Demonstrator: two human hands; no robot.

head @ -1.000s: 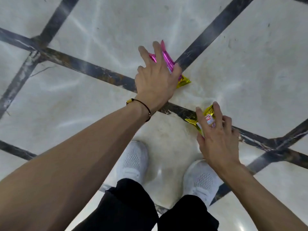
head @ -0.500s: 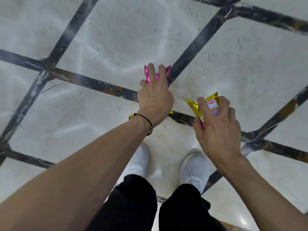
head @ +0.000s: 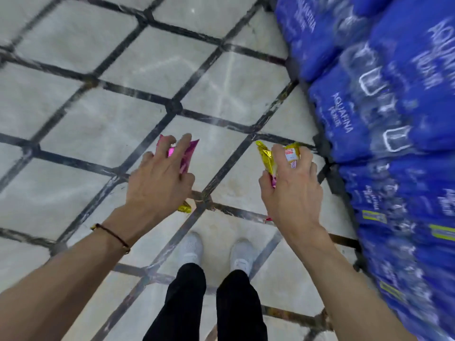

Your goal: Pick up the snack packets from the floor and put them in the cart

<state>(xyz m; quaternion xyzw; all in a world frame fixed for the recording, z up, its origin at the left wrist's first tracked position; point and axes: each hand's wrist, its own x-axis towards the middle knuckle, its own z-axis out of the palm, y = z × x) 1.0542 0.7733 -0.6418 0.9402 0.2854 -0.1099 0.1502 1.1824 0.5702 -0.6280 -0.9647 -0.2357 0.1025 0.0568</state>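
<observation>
Both hands up off the floor (head: 98, 124), each with one packet. Left hand (head: 157, 183) is curled round the pink packet (head: 188, 153); right hand (head: 293, 193) is curled round the gold packet (head: 267, 156), thumb on its near edge, fingers over the label. Nothing loose on the tiles that I can see.

Long axis of each packet runs along its hand, away from the person. The crimped top ends stick out past the fingertips and the tail ends poke out under the heels of the hands.

Cart is not in sight, so I cannot tell which hand is nearer it. The stacked blue water packs (head: 394, 119) stand close on the right-hand side, beside the gold packet. My guess is the carry comes next, and the hand on the cart's side should drop first. View blurred.
</observation>
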